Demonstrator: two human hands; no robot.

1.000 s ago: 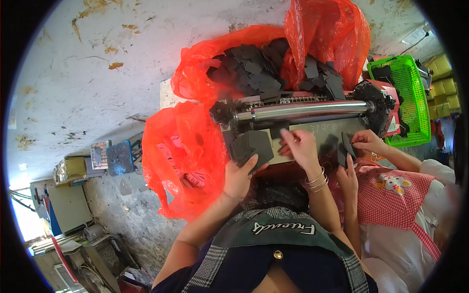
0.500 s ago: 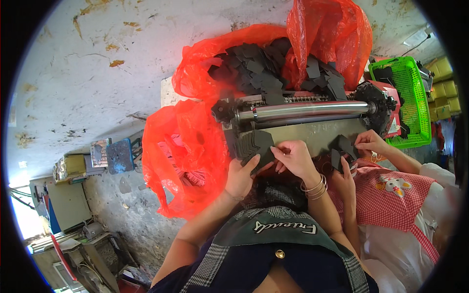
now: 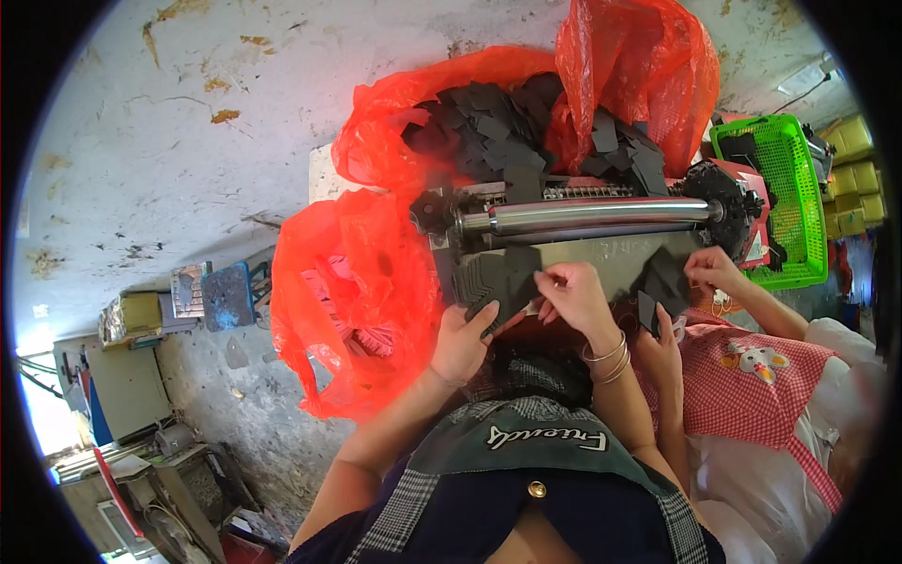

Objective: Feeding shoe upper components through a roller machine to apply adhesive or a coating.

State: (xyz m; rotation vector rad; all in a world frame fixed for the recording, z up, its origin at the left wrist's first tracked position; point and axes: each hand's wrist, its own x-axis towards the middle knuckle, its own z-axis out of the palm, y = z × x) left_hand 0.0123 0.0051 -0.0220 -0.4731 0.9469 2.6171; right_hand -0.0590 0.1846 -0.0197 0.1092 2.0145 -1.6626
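My left hand (image 3: 460,343) is closed round the lower edge of a fanned stack of black flat pieces (image 3: 477,287), its thumb lying on top. With thumb and fingers pinched, my right hand (image 3: 575,293) grips the right edge of the top black piece (image 3: 523,273), which sticks out from the stack. Both hands are at the front of a metal feed plate (image 3: 587,254), below the shiny roller (image 3: 601,216) of a machine. The pieces' material cannot be made out.
Beyond the roller, black pieces (image 3: 479,132) fill a red plastic bag (image 3: 376,150). Another red bag (image 3: 352,273) stands left. At right, a co-worker's hands (image 3: 714,273) handle more black pieces (image 3: 665,280), close to my right arm. A green basket (image 3: 799,254) stands farther right.
My right hand has risen slightly and shifted right, and the top black piece has slid right out of the stack. The co-worker's black pieces have spread upward.
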